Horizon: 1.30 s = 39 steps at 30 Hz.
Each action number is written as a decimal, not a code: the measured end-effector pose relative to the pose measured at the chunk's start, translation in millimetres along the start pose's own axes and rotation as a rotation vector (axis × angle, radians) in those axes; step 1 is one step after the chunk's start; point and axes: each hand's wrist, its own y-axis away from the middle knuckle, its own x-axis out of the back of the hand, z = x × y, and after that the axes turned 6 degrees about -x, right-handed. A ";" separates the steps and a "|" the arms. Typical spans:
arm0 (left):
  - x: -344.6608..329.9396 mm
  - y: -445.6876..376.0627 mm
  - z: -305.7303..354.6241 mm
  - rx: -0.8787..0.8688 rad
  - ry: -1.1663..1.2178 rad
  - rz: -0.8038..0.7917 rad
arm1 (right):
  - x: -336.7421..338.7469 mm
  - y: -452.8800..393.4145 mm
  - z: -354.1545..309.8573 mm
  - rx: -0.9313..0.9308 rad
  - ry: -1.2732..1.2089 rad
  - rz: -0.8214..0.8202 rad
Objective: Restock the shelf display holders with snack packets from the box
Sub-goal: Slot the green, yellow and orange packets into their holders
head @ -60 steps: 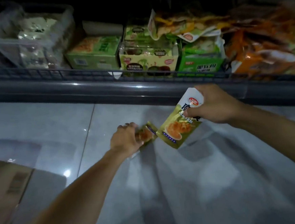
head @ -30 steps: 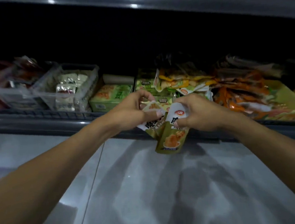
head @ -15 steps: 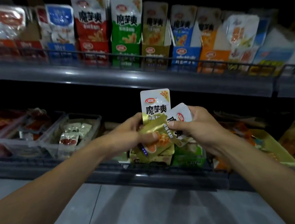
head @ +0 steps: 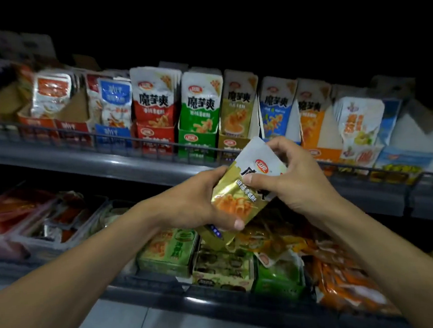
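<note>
Gold packets (head: 241, 200): below gold holder (head: 230, 143), gripped by left hand (head: 200, 204) low, pinched by right hand (head: 289, 181) at top. Advice: square edges, turn upright, slide behind matching row without crumpling.

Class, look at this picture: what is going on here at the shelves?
A person is restocking a shop shelf. The left hand and the right hand together grip gold snack packets in front of the upper shelf. A matching gold display holder stands just behind them. Nothing is slotted in yet.
</note>
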 end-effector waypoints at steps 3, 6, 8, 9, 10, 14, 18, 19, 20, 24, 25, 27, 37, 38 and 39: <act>5.3 -6.8 22.3 -0.043 -0.042 0.066 | 14.5 -15.2 -20.2 -0.050 -0.105 -0.074; 9.0 -17.4 39.7 -0.087 -0.097 0.162 | 30.9 -28.7 -35.4 -0.054 -0.109 -0.173; 10.4 -24.4 48.9 -0.093 -0.111 0.203 | 40.9 -37.1 -40.1 -0.057 -0.117 -0.224; 10.5 -28.4 52.7 -0.086 -0.132 0.217 | 45.2 -41.2 -41.5 -0.061 -0.140 -0.239; 9.6 -32.3 57.0 -0.074 -0.153 0.227 | 49.2 -44.5 -43.1 -0.065 -0.165 -0.250; 8.7 -49.3 61.9 -0.032 -0.259 0.337 | 71.9 -64.2 -49.2 -0.001 -0.092 -0.162; 20.0 -54.9 46.6 -0.033 -0.690 0.695 | 103.4 -97.2 -57.6 0.075 -0.036 0.051; 22.1 -54.3 41.4 -0.035 -0.742 0.709 | 107.2 -105.6 -58.3 0.089 -0.032 0.087; 22.8 -53.5 36.6 -0.037 -0.797 0.688 | 108.3 -112.9 -58.8 0.103 -0.020 0.108; 16.4 -53.5 28.4 0.038 -1.068 0.527 | 93.1 -137.5 -62.2 0.142 0.093 0.114; 15.1 -54.1 28.3 0.058 -1.118 0.508 | 87.1 -143.8 -64.1 0.158 0.136 0.103; 14.5 -55.8 27.8 0.080 -1.191 0.498 | 75.0 -158.3 -65.2 0.172 0.208 0.083; 21.3 -53.7 24.8 0.089 -1.142 0.489 | 32.5 -182.5 -50.3 0.315 0.763 -0.108; 21.7 -53.5 24.8 0.087 -1.140 0.490 | 31.8 -184.4 -49.5 0.328 0.793 -0.109; 21.9 -53.0 25.0 0.086 -1.138 0.489 | 31.1 -185.6 -50.1 0.349 0.823 -0.102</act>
